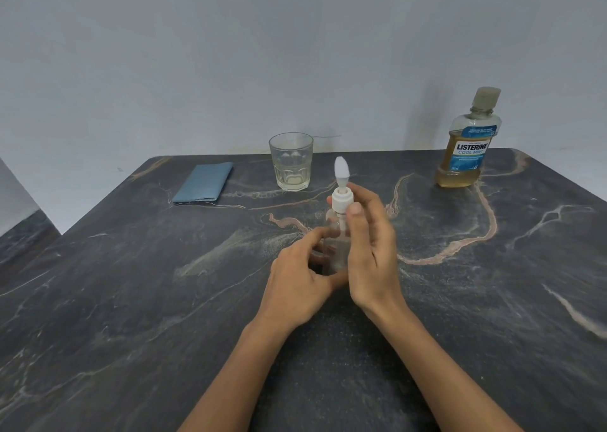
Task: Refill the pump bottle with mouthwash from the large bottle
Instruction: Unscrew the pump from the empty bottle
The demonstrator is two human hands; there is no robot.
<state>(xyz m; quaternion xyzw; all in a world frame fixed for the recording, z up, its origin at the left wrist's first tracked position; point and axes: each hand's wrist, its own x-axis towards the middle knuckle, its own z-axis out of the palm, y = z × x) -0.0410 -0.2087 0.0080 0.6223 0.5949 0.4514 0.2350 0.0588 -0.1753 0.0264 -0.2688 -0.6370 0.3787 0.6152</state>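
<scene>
A small clear pump bottle (335, 237) with a white pump head (341, 182) stands upright on the dark marble table (164, 300), near the middle. My left hand (302, 280) wraps around the bottle's lower body. My right hand (371, 241) is at its right side, thumb and fingers closed on the white collar under the pump. The large mouthwash bottle (468, 145), capped, with a blue label and amber liquid up to about its shoulder, stands at the far right of the table, well apart from both hands.
A drinking glass (291, 162) with a little pale liquid at its bottom stands just behind the pump bottle. A folded blue cloth (203, 183) lies at the far left. A grey wall rises behind the table's back edge.
</scene>
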